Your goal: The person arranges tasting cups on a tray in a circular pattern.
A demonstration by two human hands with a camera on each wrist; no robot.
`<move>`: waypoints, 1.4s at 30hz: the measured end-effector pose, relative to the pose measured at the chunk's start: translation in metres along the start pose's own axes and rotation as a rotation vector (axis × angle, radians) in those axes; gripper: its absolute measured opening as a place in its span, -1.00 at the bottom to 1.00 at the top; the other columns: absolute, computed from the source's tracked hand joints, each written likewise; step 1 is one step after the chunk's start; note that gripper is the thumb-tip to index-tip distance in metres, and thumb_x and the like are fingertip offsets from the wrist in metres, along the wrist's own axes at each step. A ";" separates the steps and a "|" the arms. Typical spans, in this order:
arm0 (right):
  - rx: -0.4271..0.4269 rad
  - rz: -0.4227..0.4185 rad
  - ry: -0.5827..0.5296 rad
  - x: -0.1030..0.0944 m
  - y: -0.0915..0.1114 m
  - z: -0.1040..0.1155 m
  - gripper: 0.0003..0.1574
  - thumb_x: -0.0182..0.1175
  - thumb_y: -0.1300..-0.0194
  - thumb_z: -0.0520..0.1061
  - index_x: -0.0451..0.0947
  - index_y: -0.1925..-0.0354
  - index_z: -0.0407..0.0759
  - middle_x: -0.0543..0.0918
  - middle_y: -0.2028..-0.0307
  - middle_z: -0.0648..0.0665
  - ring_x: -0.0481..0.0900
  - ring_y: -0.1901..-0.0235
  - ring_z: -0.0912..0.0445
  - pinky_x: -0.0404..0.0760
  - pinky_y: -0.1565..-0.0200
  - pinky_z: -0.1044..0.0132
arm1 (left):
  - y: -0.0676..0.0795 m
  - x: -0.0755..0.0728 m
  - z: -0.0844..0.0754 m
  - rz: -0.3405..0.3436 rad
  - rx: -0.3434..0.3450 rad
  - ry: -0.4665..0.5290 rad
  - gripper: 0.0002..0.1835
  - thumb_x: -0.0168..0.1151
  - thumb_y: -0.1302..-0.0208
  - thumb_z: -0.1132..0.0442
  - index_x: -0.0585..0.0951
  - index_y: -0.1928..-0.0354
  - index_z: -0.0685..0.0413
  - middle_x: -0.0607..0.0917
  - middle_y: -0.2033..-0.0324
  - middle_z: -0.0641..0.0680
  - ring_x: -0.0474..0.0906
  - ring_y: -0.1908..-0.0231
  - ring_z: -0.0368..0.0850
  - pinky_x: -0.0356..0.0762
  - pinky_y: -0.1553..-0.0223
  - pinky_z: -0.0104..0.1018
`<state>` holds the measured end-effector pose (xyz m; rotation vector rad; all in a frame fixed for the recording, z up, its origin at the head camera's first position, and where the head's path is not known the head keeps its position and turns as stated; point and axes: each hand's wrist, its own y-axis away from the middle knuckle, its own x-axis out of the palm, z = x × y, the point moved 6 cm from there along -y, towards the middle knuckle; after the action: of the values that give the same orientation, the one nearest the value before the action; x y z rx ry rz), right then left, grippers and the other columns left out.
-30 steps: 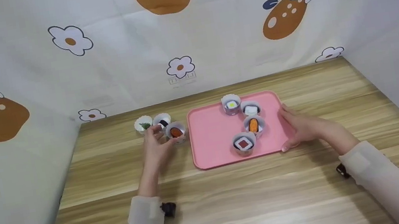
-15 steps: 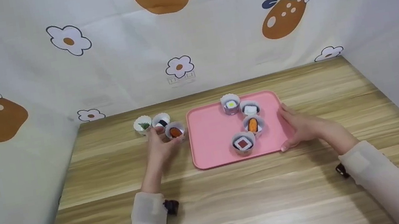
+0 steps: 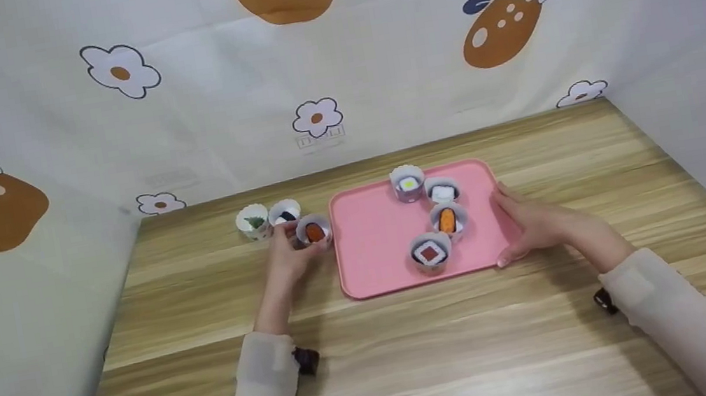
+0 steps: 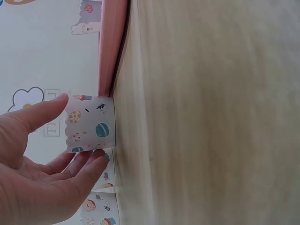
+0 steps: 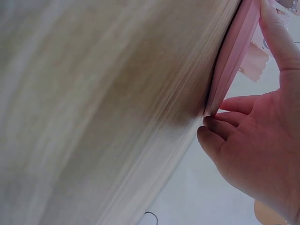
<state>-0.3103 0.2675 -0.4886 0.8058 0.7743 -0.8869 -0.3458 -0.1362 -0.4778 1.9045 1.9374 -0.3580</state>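
Observation:
My left hand (image 3: 290,254) holds a patterned paper cup (image 4: 91,123), thumb on one side and fingers on the other. It stands on the table close against the left edge of the pink tray (image 3: 371,245). An orange-red topped sushi piece (image 3: 315,233) sits inside. My right hand (image 3: 536,222) holds the tray at its right side, thumb at the near corner and fingers along the edge. On the tray stand several paper cups with sushi: yellow-centred (image 3: 408,185), white (image 3: 444,193), orange (image 3: 446,221) and red-centred (image 3: 430,253).
Left of the held cup stand two more paper cups, one with a green leaf piece (image 3: 254,222) and one with a black-banded white piece (image 3: 285,213). A printed cloth (image 3: 228,125) rises behind the wooden table (image 3: 421,357).
My left hand has shifted to the right, and the cup in it has moved slightly toward the tray. My right hand and the cups on the tray stay where they were.

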 end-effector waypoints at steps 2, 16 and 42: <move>-0.001 0.002 0.001 0.000 0.000 0.000 0.71 0.49 0.09 0.41 -0.29 -0.53 -0.46 -0.34 -0.54 -0.47 -0.21 -0.52 -0.41 -0.04 -0.49 -0.25 | -0.001 0.001 0.000 0.010 0.002 -0.015 -0.24 0.42 -0.14 0.35 0.26 -0.33 0.37 0.41 -0.31 0.42 0.35 -0.35 0.25 0.26 -0.46 0.01; -0.013 -0.008 0.004 0.000 -0.002 0.000 0.70 0.50 0.09 0.39 -0.27 -0.52 -0.47 -0.32 -0.54 -0.48 -0.19 -0.52 -0.41 -0.02 -0.50 -0.25 | -0.009 0.007 0.001 0.015 -0.001 -0.080 -0.26 0.37 -0.19 0.34 0.26 -0.35 0.38 0.41 -0.31 0.43 0.36 -0.34 0.26 0.27 -0.44 0.02; 0.004 -0.006 0.009 -0.001 0.000 0.000 0.71 0.48 0.10 0.43 -0.29 -0.54 -0.43 -0.33 -0.55 -0.46 -0.21 -0.52 -0.40 -0.05 -0.50 -0.25 | -0.006 0.002 -0.001 0.004 -0.001 -0.028 -0.39 0.35 -0.23 0.33 0.34 -0.28 0.32 0.45 -0.29 0.39 0.43 -0.29 0.21 0.41 -0.36 -0.01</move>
<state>-0.3107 0.2680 -0.4880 0.8120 0.7836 -0.8913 -0.3517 -0.1341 -0.4787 1.8929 1.9150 -0.3802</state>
